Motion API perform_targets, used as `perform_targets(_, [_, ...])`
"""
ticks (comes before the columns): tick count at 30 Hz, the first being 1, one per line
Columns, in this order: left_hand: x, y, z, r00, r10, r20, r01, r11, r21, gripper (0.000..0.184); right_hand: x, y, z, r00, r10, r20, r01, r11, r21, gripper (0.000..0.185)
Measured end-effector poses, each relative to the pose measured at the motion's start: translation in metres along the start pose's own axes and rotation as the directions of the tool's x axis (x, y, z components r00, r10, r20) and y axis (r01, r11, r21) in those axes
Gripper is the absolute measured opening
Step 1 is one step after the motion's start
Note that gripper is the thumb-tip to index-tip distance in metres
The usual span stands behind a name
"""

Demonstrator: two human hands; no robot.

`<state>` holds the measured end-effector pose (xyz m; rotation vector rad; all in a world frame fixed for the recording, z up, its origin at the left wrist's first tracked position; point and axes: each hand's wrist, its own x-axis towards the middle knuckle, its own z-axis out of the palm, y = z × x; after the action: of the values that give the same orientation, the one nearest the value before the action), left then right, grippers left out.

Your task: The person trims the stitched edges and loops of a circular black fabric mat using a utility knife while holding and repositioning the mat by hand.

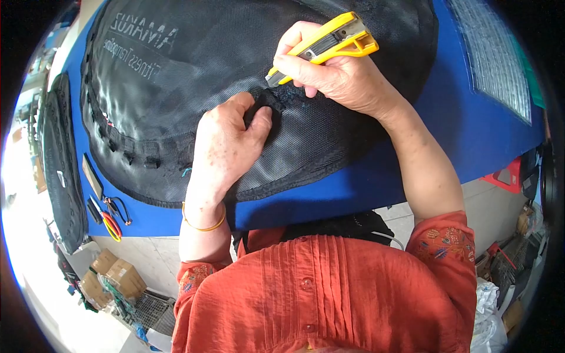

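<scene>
A black mesh trampoline mat [194,76] with faded lettering lies spread over a blue table. My left hand [229,138] is closed, pinching a fold of the mat's black edge webbing [268,105] near the middle. In my right hand [335,76] is a yellow utility knife [329,40], gripped like a pen. Its tip points down and left at the webbing, just above my left fingertips. Whether the blade touches the fabric I cannot tell. Several black loops [132,156] line the mat's left rim.
On the blue tabletop [159,220] at left lie scissors with red and yellow handles [111,226] and a dark flat strip [92,175]. A clear ribbed sheet [491,56] covers the far right corner. Cardboard boxes [120,275] stand on the floor at left.
</scene>
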<state>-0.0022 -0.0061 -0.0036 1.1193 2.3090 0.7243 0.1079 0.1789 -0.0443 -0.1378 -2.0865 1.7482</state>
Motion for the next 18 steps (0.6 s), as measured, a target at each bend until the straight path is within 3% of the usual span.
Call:
perform_targets(10, [0.0001,0.0059,-0.0027,0.997,-0.074,0.034,0.074,0.997,-0.001,0.024,-0.0014,0.002,-0.0022,1.0,0.007,0.029,-0.007,1.0,-0.015,0.01])
perform_targets(12, [0.0,0.0045,-0.0018,0.998,-0.064,0.025,0.064,0.998,0.0,0.024,-0.0007,-0.0004,-0.0045,0.992,0.095,0.085,-0.101,0.992,0.069,0.01])
perform_targets(18, [-0.0001,0.0038,-0.0012,0.999,-0.046,0.015,0.046,0.999,0.002,0.024,-0.0031,-0.0008,-0.0051,0.988,0.129,0.083,-0.13,0.992,0.0,0.012])
